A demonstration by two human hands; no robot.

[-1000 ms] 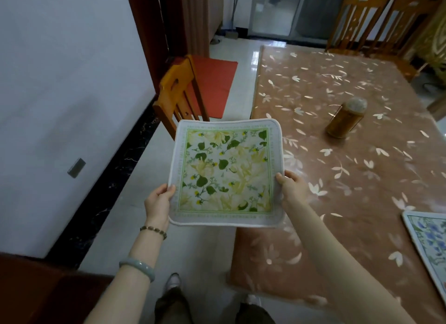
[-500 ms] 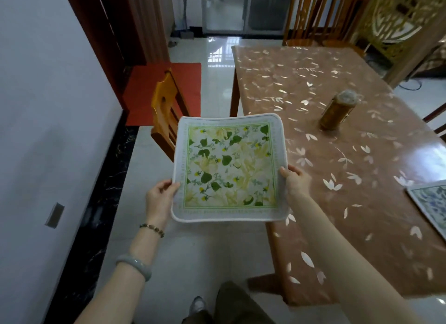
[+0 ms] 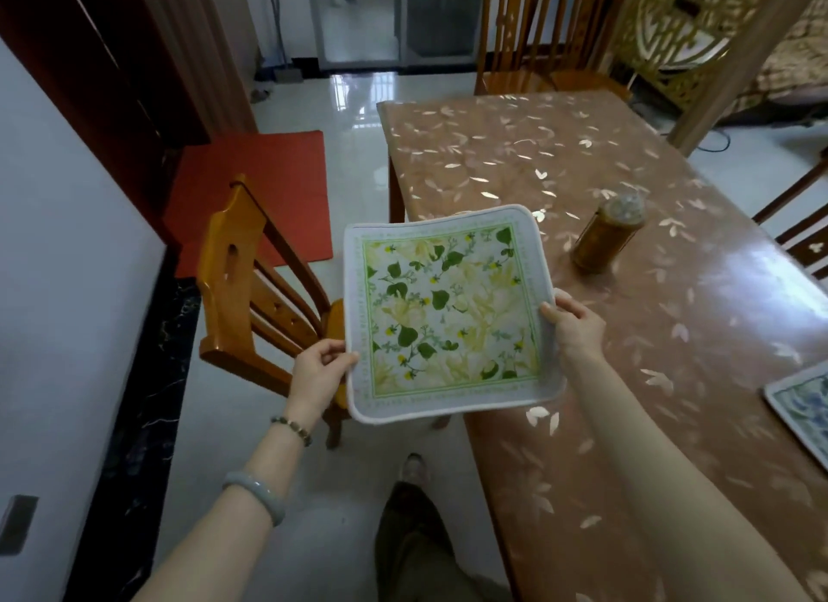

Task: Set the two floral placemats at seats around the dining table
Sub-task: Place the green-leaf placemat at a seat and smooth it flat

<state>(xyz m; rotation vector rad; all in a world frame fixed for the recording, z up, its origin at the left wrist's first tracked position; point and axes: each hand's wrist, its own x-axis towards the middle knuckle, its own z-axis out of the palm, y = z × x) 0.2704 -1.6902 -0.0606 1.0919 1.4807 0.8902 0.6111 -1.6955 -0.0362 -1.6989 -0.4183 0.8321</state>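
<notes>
A square green-and-yellow floral placemat (image 3: 448,310) with a white border hangs flat in the air over the table's left edge. My left hand (image 3: 320,368) grips its near-left edge and my right hand (image 3: 575,326) grips its right edge. A blue floral placemat (image 3: 802,404) lies on the dining table (image 3: 560,162) at the right, cut off by the frame. The table has a brown cover with pale leaf prints.
An amber jar (image 3: 605,236) stands on the table just beyond the held mat. A wooden chair (image 3: 251,297) stands at the table's left side, partly under the mat. More chairs (image 3: 528,32) are at the far end and one (image 3: 802,225) at the right. A red rug (image 3: 255,193) lies on the floor.
I have walked along the table's left side with the green placemat held in both hands; the wooden chair is now beside me and the mat overlaps the table edge more.
</notes>
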